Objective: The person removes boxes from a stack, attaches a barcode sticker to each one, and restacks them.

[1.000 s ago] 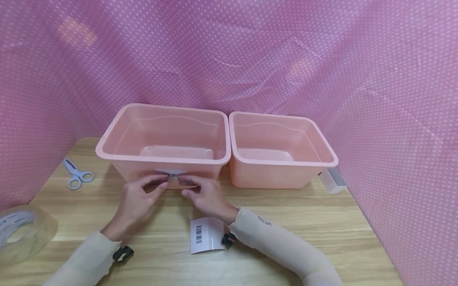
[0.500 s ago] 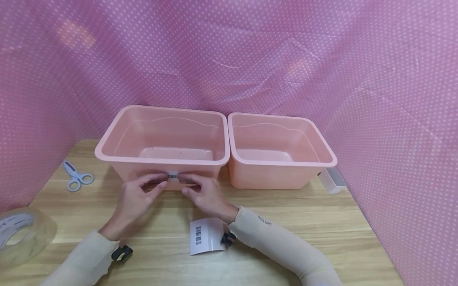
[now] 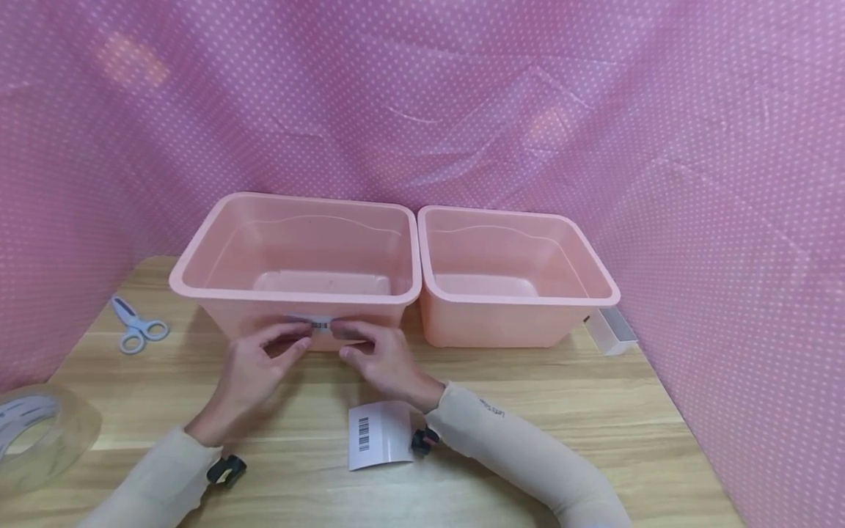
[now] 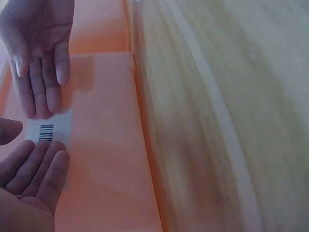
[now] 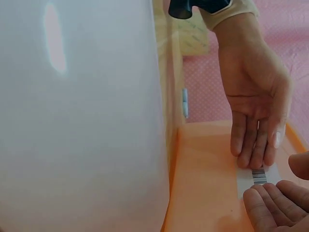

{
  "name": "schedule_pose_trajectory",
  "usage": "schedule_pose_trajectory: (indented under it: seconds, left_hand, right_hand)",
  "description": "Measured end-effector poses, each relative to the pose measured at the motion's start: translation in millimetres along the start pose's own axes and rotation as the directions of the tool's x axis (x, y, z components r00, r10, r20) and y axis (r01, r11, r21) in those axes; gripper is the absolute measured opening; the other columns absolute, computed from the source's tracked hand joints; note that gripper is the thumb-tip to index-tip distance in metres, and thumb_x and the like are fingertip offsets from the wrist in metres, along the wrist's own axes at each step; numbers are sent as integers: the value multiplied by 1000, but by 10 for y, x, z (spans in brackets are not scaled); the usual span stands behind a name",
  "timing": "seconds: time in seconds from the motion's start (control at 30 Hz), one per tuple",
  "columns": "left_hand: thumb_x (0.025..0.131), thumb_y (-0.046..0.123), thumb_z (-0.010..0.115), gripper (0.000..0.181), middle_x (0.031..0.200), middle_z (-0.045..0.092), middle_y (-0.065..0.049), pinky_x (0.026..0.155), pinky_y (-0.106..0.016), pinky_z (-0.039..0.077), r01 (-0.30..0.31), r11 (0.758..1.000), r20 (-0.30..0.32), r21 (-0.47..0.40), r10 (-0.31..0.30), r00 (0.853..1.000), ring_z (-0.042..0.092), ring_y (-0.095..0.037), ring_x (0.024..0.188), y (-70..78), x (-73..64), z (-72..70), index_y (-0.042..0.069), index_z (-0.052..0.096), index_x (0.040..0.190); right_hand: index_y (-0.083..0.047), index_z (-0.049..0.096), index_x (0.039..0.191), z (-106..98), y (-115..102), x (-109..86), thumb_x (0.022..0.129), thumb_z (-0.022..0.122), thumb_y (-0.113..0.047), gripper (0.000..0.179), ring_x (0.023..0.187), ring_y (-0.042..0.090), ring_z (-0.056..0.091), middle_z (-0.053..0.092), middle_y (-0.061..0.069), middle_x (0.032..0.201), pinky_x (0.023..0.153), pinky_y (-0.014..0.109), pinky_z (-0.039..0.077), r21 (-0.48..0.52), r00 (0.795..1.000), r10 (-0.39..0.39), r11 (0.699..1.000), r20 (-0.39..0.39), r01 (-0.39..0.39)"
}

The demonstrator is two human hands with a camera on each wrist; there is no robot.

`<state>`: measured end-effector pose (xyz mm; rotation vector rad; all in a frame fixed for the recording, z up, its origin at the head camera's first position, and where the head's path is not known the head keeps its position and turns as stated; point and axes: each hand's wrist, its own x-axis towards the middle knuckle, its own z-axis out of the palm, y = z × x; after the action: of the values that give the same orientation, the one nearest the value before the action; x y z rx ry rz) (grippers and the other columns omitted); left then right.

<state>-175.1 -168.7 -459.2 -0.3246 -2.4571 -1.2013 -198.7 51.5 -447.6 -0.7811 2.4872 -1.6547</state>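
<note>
A white barcode label (image 3: 320, 325) lies flat on the front wall of the left pink bin (image 3: 218, 315). My left hand (image 3: 251, 367) rests straight fingertips on the label's left part, thumb held off the wall. From the other side, my right hand (image 3: 389, 367) touches the label's right part with extended fingers. Between the two sets of fingertips the black bars show, as the left wrist view confirms with the label (image 4: 47, 131) partly covered at both ends. The right wrist view has the same label (image 5: 259, 176) under both hands.
A second pink bin (image 3: 502, 326) stands right beside the first. A white barcode sheet (image 3: 381, 434) lies on the wooden table (image 3: 317, 477) near my right wrist. Blue scissors (image 3: 137, 326) and a clear tape roll (image 3: 72, 447) lie left; a white box (image 3: 610, 331) sits right.
My right fingertips have slid slightly right along the label, widening the gap between the hands a little since half a second ago. My left hand stays nearly in place.
</note>
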Motion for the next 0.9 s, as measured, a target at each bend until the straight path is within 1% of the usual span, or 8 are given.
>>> schedule_pose_trajectory:
  seconds: [0.07, 0.13, 0.27, 0.33, 0.5, 0.6, 0.7, 0.9]
  left_hand:
    - [92, 15, 75, 24, 114, 78, -9, 83, 1, 45, 3, 1000, 9, 1, -3, 1000, 73, -25, 100, 15, -4, 5, 12, 76, 115]
    - [92, 16, 75, 23, 115, 77, -8, 84, 1, 46, 6, 1000, 10, -4, -6, 1000, 73, -16, 100, 30, -7, -2, 13, 76, 115]
    - [92, 15, 75, 22, 115, 77, -8, 85, -1, 49, 0, 998, -14, -57, -1, 1000, 66, 8, 98, 57, 14, -34, 12, 76, 114]
    - [93, 14, 75, 22, 115, 77, -8, 84, -2, 51, -3, 997, -19, -79, 1, 1000, 62, 15, 96, 63, 27, -44, 12, 76, 114]
    - [92, 13, 75, 23, 114, 78, -9, 83, -1, 50, 12, 998, 9, -59, -11, 1000, 61, 16, 95, 30, 11, -43, 11, 76, 115]
    - [91, 14, 75, 23, 113, 78, -10, 82, 0, 48, 32, 999, 18, -42, -32, 999, 59, 18, 94, 3, -6, -47, 10, 76, 115]
    - [92, 14, 75, 23, 113, 78, -11, 81, 0, 48, 39, 998, 19, -51, -38, 999, 58, 19, 93, -6, -3, -70, 10, 76, 115]
    - [93, 14, 75, 21, 111, 78, -11, 82, -2, 52, -25, 994, -26, -102, 22, 999, 61, 18, 94, 47, 57, -144, 9, 76, 113]
  right_hand:
    - [-15, 67, 133, -22, 14, -11, 95, 69, -11, 38, 115, 25, 71, 72, 2, 130, 96, 26, 59, 14, 1000, 4, 1000, -5, -4]
    - [-16, 67, 133, -46, 23, -21, 95, 69, -11, 38, 115, 24, 71, 72, 1, 130, 95, 23, 58, 18, 1000, 4, 1000, -6, -4]
    - [-17, 65, 136, -98, -5, -23, 96, 67, -12, 40, 120, 16, 68, 70, -1, 135, 98, 27, 59, 11, 999, -32, 999, 15, 32]
    - [-18, 63, 138, -118, -25, -23, 97, 66, -12, 41, 123, 12, 66, 68, -1, 137, 100, 29, 58, 17, 998, -50, 999, 28, 49]
    - [-17, 61, 140, -111, -20, -30, 98, 65, -13, 42, 126, 12, 64, 66, -1, 140, 103, 32, 57, 32, 998, -27, 999, 63, 25]
    - [-17, 61, 140, -65, 25, -27, 98, 66, -13, 42, 126, 14, 65, 66, -1, 140, 104, 29, 56, 5, 996, -3, 1000, 88, 3]
    - [-16, 61, 140, -24, 62, -13, 98, 66, -13, 43, 123, 17, 67, 67, 0, 139, 102, 23, 55, -20, 995, -5, 1000, 98, 7]
    - [-14, 62, 139, -37, -11, 39, 96, 65, -9, 43, 118, 23, 69, 67, 4, 138, 99, 22, 57, 26, 997, -63, 998, 49, 62]
